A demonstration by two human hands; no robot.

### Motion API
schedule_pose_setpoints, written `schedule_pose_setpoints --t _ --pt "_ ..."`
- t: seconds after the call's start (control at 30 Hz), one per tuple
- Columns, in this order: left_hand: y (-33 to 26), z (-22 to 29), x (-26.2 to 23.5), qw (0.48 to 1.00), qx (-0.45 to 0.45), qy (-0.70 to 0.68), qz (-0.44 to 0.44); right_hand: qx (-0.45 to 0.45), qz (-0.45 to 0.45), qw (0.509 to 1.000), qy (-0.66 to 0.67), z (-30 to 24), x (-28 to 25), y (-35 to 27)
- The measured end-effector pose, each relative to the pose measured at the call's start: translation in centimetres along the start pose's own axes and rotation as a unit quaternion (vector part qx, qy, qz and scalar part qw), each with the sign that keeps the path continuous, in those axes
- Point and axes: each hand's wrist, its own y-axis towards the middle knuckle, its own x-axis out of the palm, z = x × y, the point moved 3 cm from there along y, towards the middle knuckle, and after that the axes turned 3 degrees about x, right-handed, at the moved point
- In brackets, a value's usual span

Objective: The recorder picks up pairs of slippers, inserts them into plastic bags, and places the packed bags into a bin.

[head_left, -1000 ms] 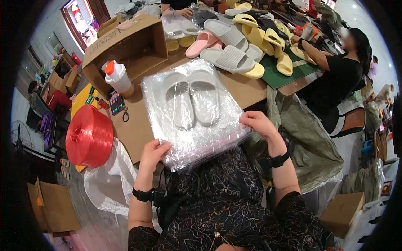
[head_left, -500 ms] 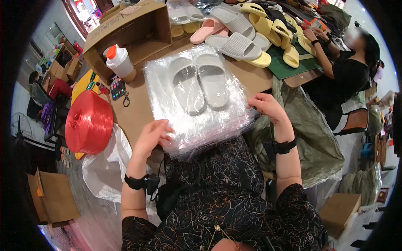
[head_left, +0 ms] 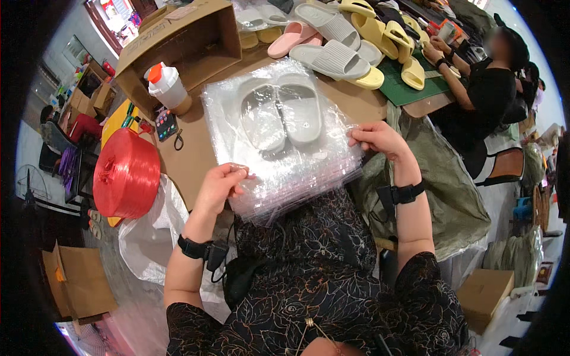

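Note:
A pair of light grey slide slippers (head_left: 306, 115) lies side by side in front of me, showing through clear film. Under and around them is a stack of clear plastic bags (head_left: 285, 178), its loose edges hanging toward my lap. My left hand (head_left: 224, 180) is closed on the near left edge of the top plastic bag, thumb against the fingers. On the opposite side my right hand (head_left: 378, 139) pinches the same bag's right edge. Creases and glare hide how far the film wraps the slippers.
An open cardboard box (head_left: 184, 53), a bottle with an orange cap (head_left: 168, 89) and a phone (head_left: 166, 125) stand or lie at left, behind a red twine roll (head_left: 126, 172). Loose slippers (head_left: 332, 59) are piled at the back. A co-worker (head_left: 475, 95) sits at right beside a green mat (head_left: 415, 89).
The fingers of my left hand have closed on the bag's edge. Film now lies higher over the slippers, with more glare. The co-worker's head and arms have shifted.

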Motion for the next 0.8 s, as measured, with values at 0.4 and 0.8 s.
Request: schedule_pose_setpoints --t 0.4,0.8 --pt "-0.7 0.8 -1.2 0.929 0.275 0.212 0.127 -0.283 0.107 0.953 0.008 2.9 2.3 3.1" --pt "-1.2 4.4 3.7 0.726 0.394 0.507 0.246 -0.425 0.283 0.806 -0.300 -3.8 10.5 -0.7"
